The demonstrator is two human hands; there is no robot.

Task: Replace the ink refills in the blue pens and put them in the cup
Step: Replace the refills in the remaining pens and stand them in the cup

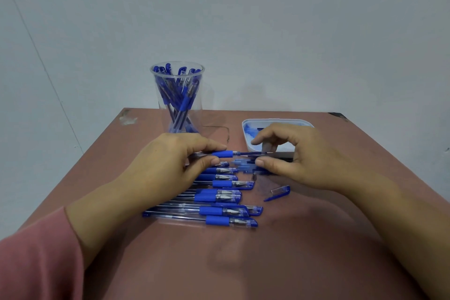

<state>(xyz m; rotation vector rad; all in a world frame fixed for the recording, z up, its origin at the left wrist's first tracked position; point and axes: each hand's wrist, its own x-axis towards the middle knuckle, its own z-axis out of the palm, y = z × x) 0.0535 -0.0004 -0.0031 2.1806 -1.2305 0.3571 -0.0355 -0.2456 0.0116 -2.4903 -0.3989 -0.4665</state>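
My left hand [168, 168] pinches a blue pen barrel [222, 153] by its blue grip, held level above the table. From the barrel's end an ink refill [253, 153] sticks out to the right, and my right hand [292, 156] pinches that refill between thumb and forefinger. Below my hands several capped blue pens [219, 196] lie in a row on the brown table [316, 238]. A loose pen cap [280, 192] and a small metal tip [254, 176] lie to the right of the row. A clear cup [179, 97] at the back holds several blue pens.
A white tray [246, 139] with blue pieces in it sits at the back right, partly hidden by my right hand. A grey wall stands right behind the table. The table's left edge runs diagonally close to the cup.
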